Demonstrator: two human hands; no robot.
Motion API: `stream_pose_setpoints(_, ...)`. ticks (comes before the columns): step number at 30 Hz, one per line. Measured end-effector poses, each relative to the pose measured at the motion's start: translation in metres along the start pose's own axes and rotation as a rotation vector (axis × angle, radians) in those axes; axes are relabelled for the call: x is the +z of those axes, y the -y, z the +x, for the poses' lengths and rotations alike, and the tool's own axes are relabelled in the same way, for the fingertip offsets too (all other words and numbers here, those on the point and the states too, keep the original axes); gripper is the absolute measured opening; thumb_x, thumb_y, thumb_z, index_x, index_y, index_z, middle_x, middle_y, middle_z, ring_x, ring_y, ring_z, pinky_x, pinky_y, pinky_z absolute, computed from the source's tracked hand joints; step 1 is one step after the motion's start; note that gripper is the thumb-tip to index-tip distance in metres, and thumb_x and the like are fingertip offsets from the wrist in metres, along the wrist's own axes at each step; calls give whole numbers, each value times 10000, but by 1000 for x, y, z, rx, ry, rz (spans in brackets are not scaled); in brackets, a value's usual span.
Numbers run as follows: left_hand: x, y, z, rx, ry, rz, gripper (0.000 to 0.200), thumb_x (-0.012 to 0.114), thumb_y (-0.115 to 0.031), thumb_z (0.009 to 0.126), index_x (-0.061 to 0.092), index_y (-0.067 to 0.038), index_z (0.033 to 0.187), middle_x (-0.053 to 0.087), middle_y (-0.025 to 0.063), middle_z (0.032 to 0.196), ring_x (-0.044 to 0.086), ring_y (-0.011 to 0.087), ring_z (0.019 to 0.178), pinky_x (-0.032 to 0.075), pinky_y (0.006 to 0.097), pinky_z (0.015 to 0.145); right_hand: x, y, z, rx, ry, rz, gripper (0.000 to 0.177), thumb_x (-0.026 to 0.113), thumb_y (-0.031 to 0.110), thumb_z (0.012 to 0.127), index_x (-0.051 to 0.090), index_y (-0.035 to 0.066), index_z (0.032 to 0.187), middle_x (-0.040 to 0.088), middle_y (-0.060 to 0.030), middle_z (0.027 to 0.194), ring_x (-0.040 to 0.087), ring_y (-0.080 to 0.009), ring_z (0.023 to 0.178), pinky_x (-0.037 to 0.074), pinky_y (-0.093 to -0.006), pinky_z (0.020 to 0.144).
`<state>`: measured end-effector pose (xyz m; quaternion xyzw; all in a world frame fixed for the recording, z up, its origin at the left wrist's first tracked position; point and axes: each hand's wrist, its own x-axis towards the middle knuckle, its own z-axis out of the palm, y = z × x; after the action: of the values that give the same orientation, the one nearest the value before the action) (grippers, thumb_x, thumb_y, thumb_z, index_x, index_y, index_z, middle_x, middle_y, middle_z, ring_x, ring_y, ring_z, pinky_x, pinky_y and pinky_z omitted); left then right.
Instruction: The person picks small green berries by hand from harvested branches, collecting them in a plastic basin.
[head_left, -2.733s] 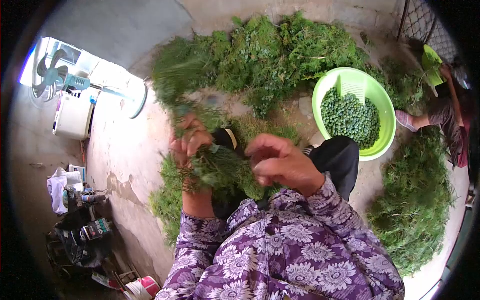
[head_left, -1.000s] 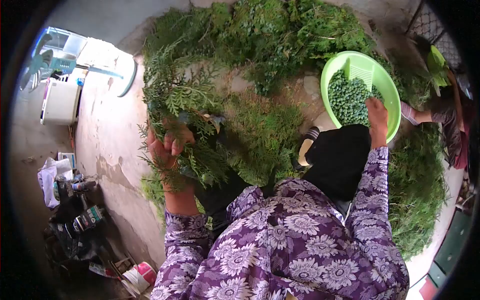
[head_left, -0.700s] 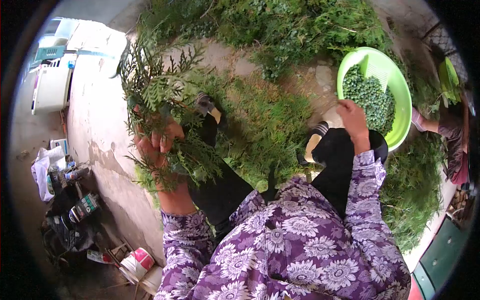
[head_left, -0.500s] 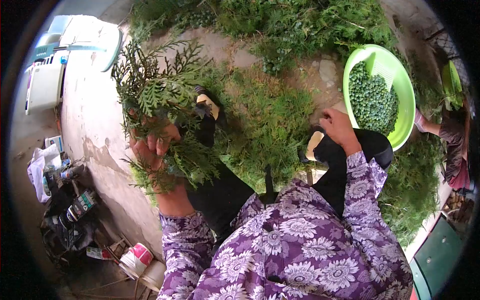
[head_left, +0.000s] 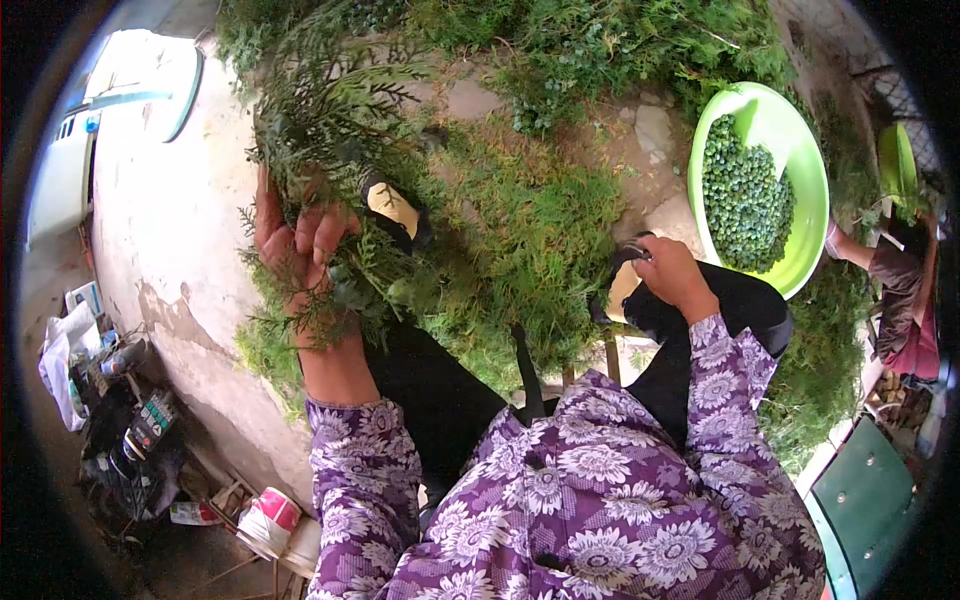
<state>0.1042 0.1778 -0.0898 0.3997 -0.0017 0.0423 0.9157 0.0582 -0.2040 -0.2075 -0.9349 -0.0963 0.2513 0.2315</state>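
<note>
My left hand (head_left: 305,240) is closed around a leafy conifer branch (head_left: 335,125), whose flat green sprays fan out above the fingers and hang down by the wrist. Over my knee, my right hand (head_left: 675,272) has its fingers curled in near my shoe (head_left: 622,288). Whatever may be in that pinch is too small to make out. To the right of this hand stands a light green plastic basin (head_left: 815,210), tilted, with a heap of small round green cones (head_left: 745,200) inside.
Cut green sprigs (head_left: 540,220) cover the ground between my feet. More branches (head_left: 620,50) are piled at the back. A pale wall (head_left: 190,230) runs along the left, with bags and a white-pink bucket (head_left: 270,520) beside it. Another person (head_left: 895,285) sits at far right.
The view has shifted slightly. The branch in my left hand has swung and its tips are blurred. My right hand has moved a little down and left, with its fingers curled tighter.
</note>
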Motion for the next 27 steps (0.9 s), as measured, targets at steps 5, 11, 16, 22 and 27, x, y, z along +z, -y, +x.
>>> stream_pose_setpoints(5, -12, 1, 13, -67, -198, -19, 297, 306, -203, 919, 442, -3, 1093, 490, 21, 661, 253, 38, 306, 307, 181, 312, 6, 0, 0, -47, -25, -70, 244, 589, 184, 711, 532, 10, 872, 557, -192, 725, 537, -362, 715, 419, -419, 630)
stream_pose_setpoints(11, -19, 4, 29, -40, -166, -152, 281, 373, -227, 905, 453, 4, 1043, 505, 49, 749, 288, 40, 355, 274, 176, 321, 16, -2, 2, -7, -22, 21, 273, 590, 183, 711, 554, 5, 914, 577, -194, 767, 554, -349, 728, 434, -407, 657)
stream_pose_setpoints(16, -5, -3, 43, -159, 108, -256, 259, 395, -274, 899, 463, -30, 953, 462, 47, 760, 307, 39, 398, 331, 181, 420, 19, 2, 3, -20, 21, -21, 282, 590, 191, 705, 555, 4, 913, 572, -192, 815, 542, -358, 780, 429, -416, 692)
stream_pose_setpoints(22, -13, 0, 52, -280, 94, -368, 260, 374, -280, 902, 471, -39, 898, 483, 64, 715, 332, 87, 402, 270, 211, 335, 18, 1, 1, 8, 91, -47, 271, 572, 197, 714, 551, -2, 896, 565, -193, 845, 528, -363, 827, 422, -428, 725)
stream_pose_setpoints(27, 18, 12, 56, -155, -213, -178, 272, 439, -276, 877, 491, -11, 838, 500, 53, 639, 303, 65, 352, 230, 206, 292, 22, 6, 3, 10, 127, -97, 288, 575, 204, 711, 552, -11, 900, 568, -198, 873, 529, -363, 835, 423, -426, 734)
